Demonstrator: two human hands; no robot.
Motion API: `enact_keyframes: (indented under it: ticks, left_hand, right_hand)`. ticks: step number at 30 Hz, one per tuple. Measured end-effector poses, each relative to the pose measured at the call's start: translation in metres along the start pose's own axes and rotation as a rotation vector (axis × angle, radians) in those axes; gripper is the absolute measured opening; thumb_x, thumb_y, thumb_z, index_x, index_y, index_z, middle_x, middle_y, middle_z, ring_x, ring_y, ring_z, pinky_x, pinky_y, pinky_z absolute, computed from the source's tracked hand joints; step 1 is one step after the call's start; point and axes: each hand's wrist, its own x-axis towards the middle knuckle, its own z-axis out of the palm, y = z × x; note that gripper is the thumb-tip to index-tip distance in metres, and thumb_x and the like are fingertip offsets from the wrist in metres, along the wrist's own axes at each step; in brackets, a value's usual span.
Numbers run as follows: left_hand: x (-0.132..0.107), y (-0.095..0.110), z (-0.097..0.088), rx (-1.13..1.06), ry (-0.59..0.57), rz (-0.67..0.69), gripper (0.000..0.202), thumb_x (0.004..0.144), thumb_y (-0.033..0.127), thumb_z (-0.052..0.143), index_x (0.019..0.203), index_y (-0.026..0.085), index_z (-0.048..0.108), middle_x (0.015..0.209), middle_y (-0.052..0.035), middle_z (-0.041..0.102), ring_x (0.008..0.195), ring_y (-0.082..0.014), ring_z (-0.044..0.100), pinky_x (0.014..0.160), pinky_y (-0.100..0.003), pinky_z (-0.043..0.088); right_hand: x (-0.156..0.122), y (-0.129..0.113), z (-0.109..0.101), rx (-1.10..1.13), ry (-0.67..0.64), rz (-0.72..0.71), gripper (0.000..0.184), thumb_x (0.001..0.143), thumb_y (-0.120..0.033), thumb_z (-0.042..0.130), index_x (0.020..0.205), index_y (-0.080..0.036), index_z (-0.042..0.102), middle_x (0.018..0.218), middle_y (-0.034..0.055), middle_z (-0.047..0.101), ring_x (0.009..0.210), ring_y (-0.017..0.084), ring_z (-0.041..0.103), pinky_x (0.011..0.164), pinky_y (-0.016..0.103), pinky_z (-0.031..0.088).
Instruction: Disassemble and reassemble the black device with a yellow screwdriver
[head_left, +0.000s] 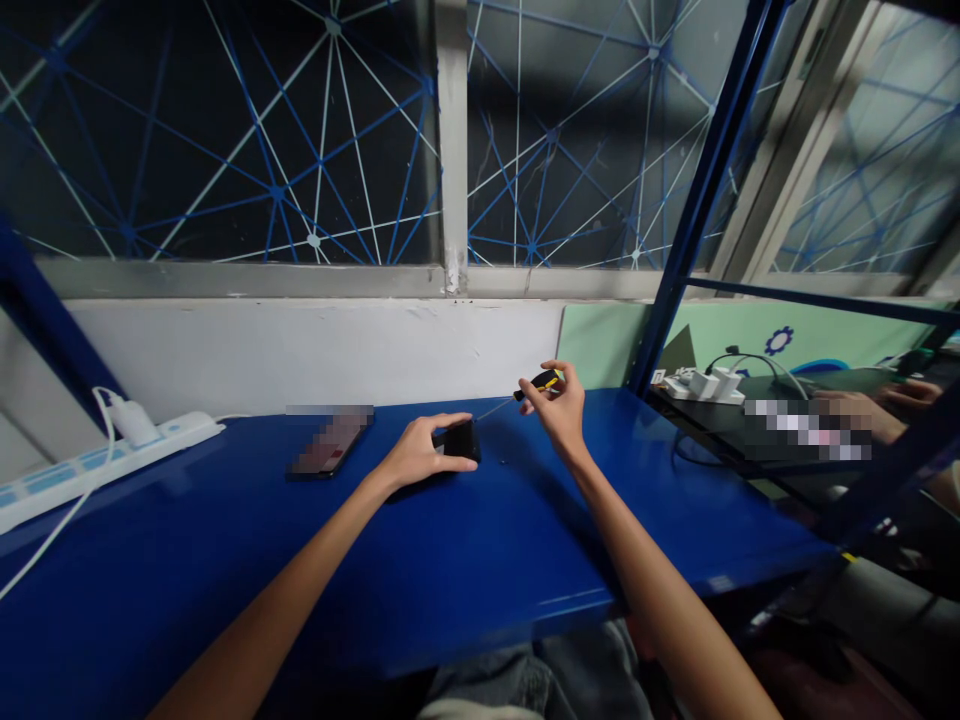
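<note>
Pinching a screwdriver (546, 383) in our right hand (564, 408), we're finger-clamping a little black box (461, 441) with our left hand (415, 450).

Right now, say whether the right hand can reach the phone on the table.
Probably not easily: the right hand grips a screwdriver, and the left hand, holding a black object, lies between it and the phone.
</note>
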Motion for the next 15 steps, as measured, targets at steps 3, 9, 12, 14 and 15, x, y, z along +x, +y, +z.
enact_keyframes:
  ticks: [3,9,12,14,15]
  left_hand:
    - [0.000,-0.002,0.001,-0.017,-0.010,-0.004,0.064,0.066,0.034,0.077,0.127,0.026,0.060,0.129,-0.0112,0.061,0.119,-0.0321,0.056,0.099,-0.051,0.042]
    - [-0.002,-0.009,0.007,0.010,-0.068,-0.032,0.072,0.062,0.037,0.080,0.129,0.025,0.058,0.127,-0.0118,0.063,0.117,-0.0319,0.057,0.099,-0.048,0.043]
    - [-0.003,-0.011,0.013,0.060,-0.116,-0.049,0.077,0.058,0.040,0.081,0.130,0.024,0.057,0.127,-0.0117,0.062,0.117,-0.0321,0.057,0.100,-0.047,0.042]
    - [-0.004,-0.012,0.018,0.117,-0.155,-0.059,0.083,0.056,0.044,0.082,0.132,0.023,0.055,0.129,-0.0116,0.061,0.119,-0.0324,0.056,0.100,-0.045,0.042]
    - [-0.004,-0.013,0.020,0.146,-0.172,-0.061,0.086,0.055,0.046,0.082,0.133,0.023,0.054,0.130,-0.0113,0.060,0.120,-0.0325,0.055,0.100,-0.044,0.042]
  right_hand:
    - [0.003,0.005,-0.005,-0.104,-0.010,-0.016,0.039,0.071,-0.047,0.072,0.093,-0.020,0.054,0.050,-0.0072,0.057,0.037,0.014,0.059,0.041,0.022,0.046]
    - [0.008,0.024,-0.026,-0.150,-0.301,0.193,0.040,0.079,-0.057,0.061,0.078,-0.019,0.053,0.046,-0.0040,0.056,0.038,0.015,0.057,0.036,0.023,0.044]
    - [0.007,0.031,-0.039,-0.192,-0.412,0.234,0.041,0.075,-0.056,0.066,0.069,-0.017,0.053,0.040,-0.0034,0.053,0.031,0.013,0.050,0.031,0.021,0.037]
    - [0.006,0.034,-0.048,-0.233,-0.523,0.270,0.044,0.078,-0.058,0.064,0.064,-0.017,0.052,0.038,-0.0044,0.050,0.029,0.010,0.045,0.031,0.019,0.032]
    - [0.005,0.035,-0.052,-0.243,-0.564,0.289,0.046,0.080,-0.059,0.059,0.063,-0.018,0.051,0.038,-0.0050,0.047,0.028,0.009,0.044,0.031,0.019,0.030]
